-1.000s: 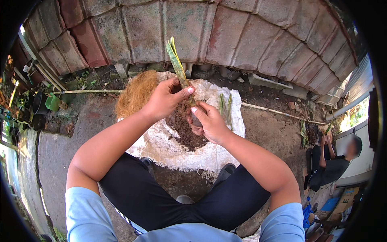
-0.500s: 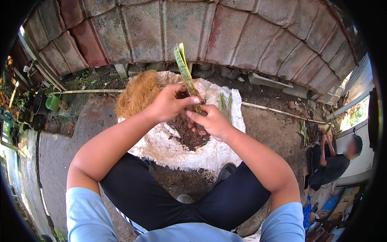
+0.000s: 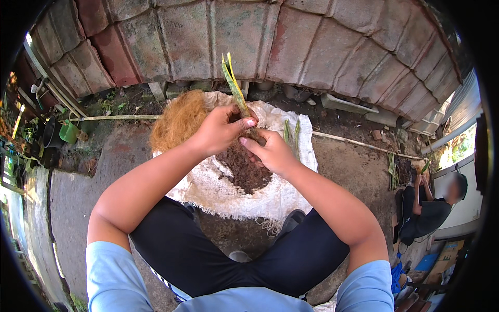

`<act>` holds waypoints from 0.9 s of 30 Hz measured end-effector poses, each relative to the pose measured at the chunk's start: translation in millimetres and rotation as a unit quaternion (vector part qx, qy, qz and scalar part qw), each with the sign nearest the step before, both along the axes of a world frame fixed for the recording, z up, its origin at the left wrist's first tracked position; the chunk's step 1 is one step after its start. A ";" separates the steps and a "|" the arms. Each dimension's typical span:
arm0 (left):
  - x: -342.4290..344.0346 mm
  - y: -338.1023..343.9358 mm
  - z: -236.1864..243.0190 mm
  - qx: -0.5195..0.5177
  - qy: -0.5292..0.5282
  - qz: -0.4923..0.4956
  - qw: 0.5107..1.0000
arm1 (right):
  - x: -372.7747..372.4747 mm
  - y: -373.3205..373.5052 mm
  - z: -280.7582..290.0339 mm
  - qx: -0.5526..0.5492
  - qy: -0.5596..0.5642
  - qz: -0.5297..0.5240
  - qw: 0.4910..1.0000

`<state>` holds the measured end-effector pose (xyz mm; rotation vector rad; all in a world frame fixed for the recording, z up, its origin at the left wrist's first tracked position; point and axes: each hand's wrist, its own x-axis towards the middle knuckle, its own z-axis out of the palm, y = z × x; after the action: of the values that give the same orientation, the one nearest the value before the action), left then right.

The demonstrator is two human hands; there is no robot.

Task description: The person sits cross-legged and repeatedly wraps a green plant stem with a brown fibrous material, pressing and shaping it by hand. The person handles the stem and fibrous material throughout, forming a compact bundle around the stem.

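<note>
A snake plant cutting (image 3: pixel 236 89), green with yellow edges, stands tilted above a white woven sack (image 3: pixel 223 205). Around its lower stem my left hand (image 3: pixel 224 128) is closed, thumb pressed on the front. Just below and to the right, my right hand (image 3: pixel 270 152) pinches the base of the same plant; the very bottom is hidden by fingers. Dark loose soil (image 3: pixel 249 179) lies heaped on the sack under both hands. Left of the soil sits a mound of brown coconut fiber (image 3: pixel 179 120). Slim leaves (image 3: pixel 297 136) rest on the sack's right side.
Overlapping roof tiles (image 3: pixel 234 41) span the far side. A thin pole (image 3: pixel 364 147) runs along the ground behind the sack. At the far right another person (image 3: pixel 431 210) sits, hands on a plant. A green container (image 3: pixel 68 132) stands at the left.
The plant has tipped slightly further left at its top. My right hand's fingers have curled in closer under the base, while my left hand keeps its hold.
</note>
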<state>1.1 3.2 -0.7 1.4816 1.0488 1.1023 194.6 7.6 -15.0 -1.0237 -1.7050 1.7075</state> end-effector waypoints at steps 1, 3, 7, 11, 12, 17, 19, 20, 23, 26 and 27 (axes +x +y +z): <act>-0.9 0.9 -2.7 0.000 0.007 0.010 1.000 | -0.4 -1.9 -3.0 -0.027 0.061 0.004 0.998; -2.5 2.3 -2.5 -0.010 0.003 0.029 1.000 | 0.5 -2.5 -7.5 -0.096 0.153 -0.007 0.983; -13.0 8.0 -6.5 -0.021 -0.026 0.050 0.998 | 3.4 -0.8 -14.2 -0.232 0.234 -0.040 0.943; -11.0 8.5 -6.1 -0.008 -0.001 0.033 0.999 | 6.7 0.8 -20.6 -0.305 0.247 -0.017 0.920; -10.1 8.0 -6.7 -0.010 0.000 0.029 1.000 | 6.0 -0.1 -20.9 -0.317 0.243 -0.019 0.917; -3.7 4.4 -3.5 -0.018 0.012 0.017 1.000 | 4.8 -1.1 -31.0 -0.346 0.268 -0.052 0.898; -1.0 2.6 -2.3 -0.018 0.005 0.024 1.000 | 1.9 -2.7 -31.8 -0.350 0.275 -0.087 0.891; 1.0 3.1 -4.8 -0.015 -0.001 0.029 0.999 | 1.2 -2.8 -34.3 -0.352 0.284 -0.102 0.886; 5.7 3.4 -10.6 0.000 0.014 0.054 0.998 | 3.4 -3.8 -39.5 -0.334 0.304 -0.107 0.886; 11.3 -3.2 -6.7 -0.022 0.051 0.052 0.997 | 2.2 -4.5 -42.9 -0.312 0.329 -0.095 0.886; 13.6 -5.7 -3.5 -0.036 0.064 0.044 0.996 | 1.6 -5.1 -43.8 -0.305 0.339 -0.093 0.885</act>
<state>14.7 -2.5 -4.3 1.4764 1.2415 1.0300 196.1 2.5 -58.8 -0.6562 -0.6168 2.1742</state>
